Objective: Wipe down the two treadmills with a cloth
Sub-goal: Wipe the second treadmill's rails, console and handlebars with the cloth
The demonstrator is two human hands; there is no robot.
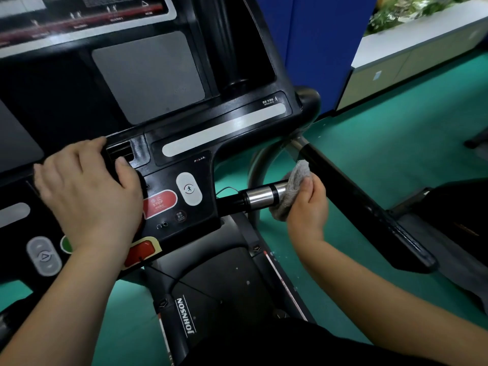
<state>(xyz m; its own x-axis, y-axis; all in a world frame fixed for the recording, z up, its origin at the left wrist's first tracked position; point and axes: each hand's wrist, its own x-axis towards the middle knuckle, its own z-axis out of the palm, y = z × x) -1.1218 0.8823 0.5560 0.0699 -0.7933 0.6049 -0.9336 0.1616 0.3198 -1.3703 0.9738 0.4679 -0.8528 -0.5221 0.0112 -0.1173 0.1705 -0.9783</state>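
Green floor (pixel 396 159) all round, blue partition (pixel 324 48) at upper centre-right, long white planter (pixel 422 46) in the upper right corner with leafy plants (pixel 412 9) in it, cut off by the frame's top edge. Filling the left and centre, a black treadmill (pixel 184 143) console with grey panels; deep dark recess at upper centre, contents too dark to tell. Display strip at top left blurred and unreadable. Red STOP button (pixel 159 204) at centre, partly hidden under the left hand. Below, deck marked JOHNSON, its lower end hidden by dark clothing. At the right edge, a dark shape beyond the black rail (pixel 364 207), cut off and hard to make out.

Left hand (pixel 87 191) at centre left, palm down, fingers relaxed and spread, resting flat on the console, fingertips at a slotted vent; nothing held.

Right hand (pixel 307 207) right of centre, fingers and thumb curled round a grey cloth (pixel 294 186), bunched over the tip of the short silver-banded grip (pixel 260 198) jutting from the console's right side. Grip's end hidden inside the cloth.
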